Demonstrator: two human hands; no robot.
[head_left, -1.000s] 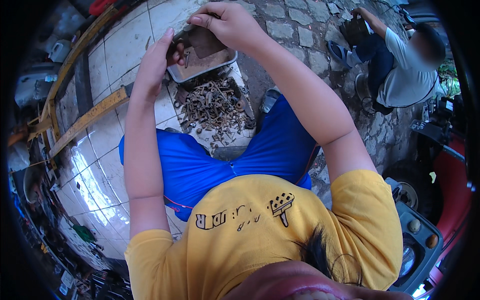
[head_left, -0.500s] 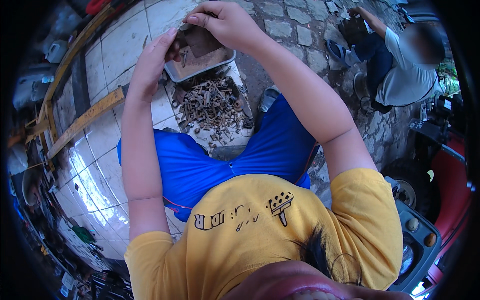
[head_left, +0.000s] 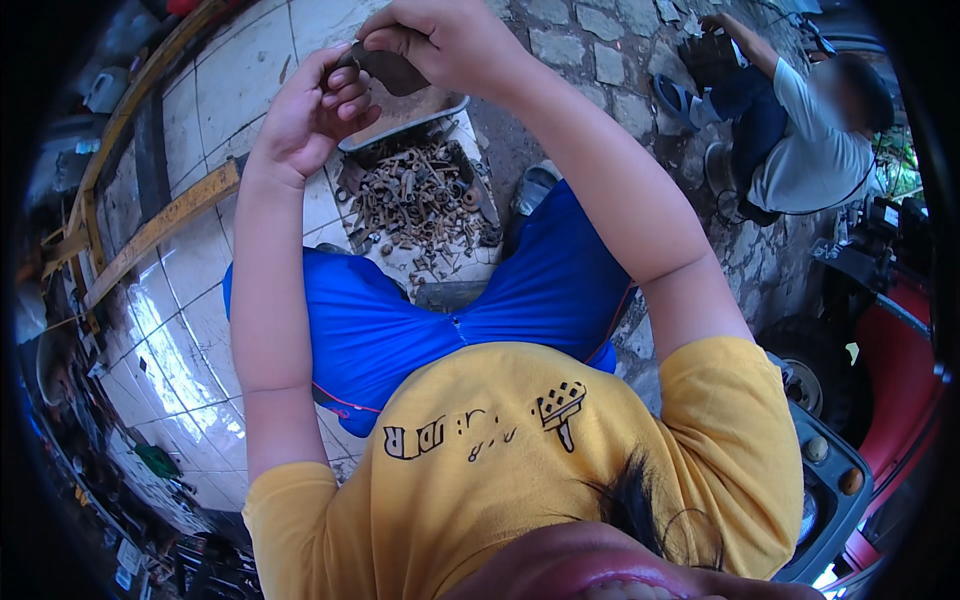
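A dark brown flat piece (head_left: 400,74), which could be metal or stiff cloth, is held up between my hands at the top of the view. My right hand (head_left: 445,45) grips its upper edge with bent fingers. My left hand (head_left: 318,112) is turned with its palm partly showing, the fingers curled and the tips pinching the piece's left end. Below the hands is a shallow grey metal tray (head_left: 405,134), partly covered by them. Closer to me lies a heap of rusty bolts, nuts and small metal parts (head_left: 418,195).
Yellow-painted bars (head_left: 165,225) run over white floor tiles at left. A person (head_left: 810,135) in a light shirt sits on the stone paving at the far right. A red vehicle (head_left: 895,365) with a dark tyre (head_left: 815,370) stands at right.
Both hands have shifted slightly up with the dark piece. My left hand has rolled, its palm now more visible and its fingers curled. More of the piece is hidden behind the right hand.
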